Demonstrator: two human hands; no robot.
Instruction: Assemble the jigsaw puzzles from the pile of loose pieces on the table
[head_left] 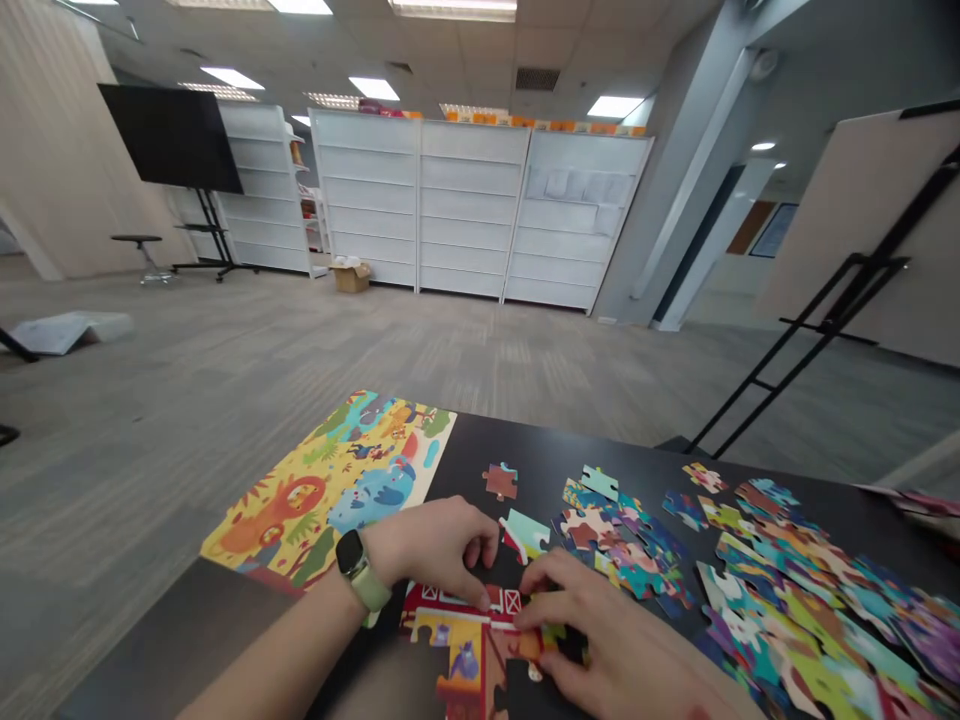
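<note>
My left hand [442, 550], with a pale-banded watch [361, 570] on the wrist, reaches over a partly joined jigsaw puzzle [466, 655]. Its fingers are loosely curled, and the thumb tip rests on the red barn-like strip, apart from the index finger. From the right, my right hand [600, 630] bends its fingers and thumb round an orange and green puzzle piece [531, 645] at the joined part's right edge. That piece is partly hidden by the fingers. Just beyond both hands lies a loose pale-blue piece with red and white [527, 532].
A colourful animal picture sheet [352, 480] lies at the table's far left. A lone brown piece [501, 481] is beyond my hands. Loose pieces form a middle pile [622, 540] and a larger right-hand pile [817, 600] on the black table [517, 440]. An easel-like stand [795, 350] is behind.
</note>
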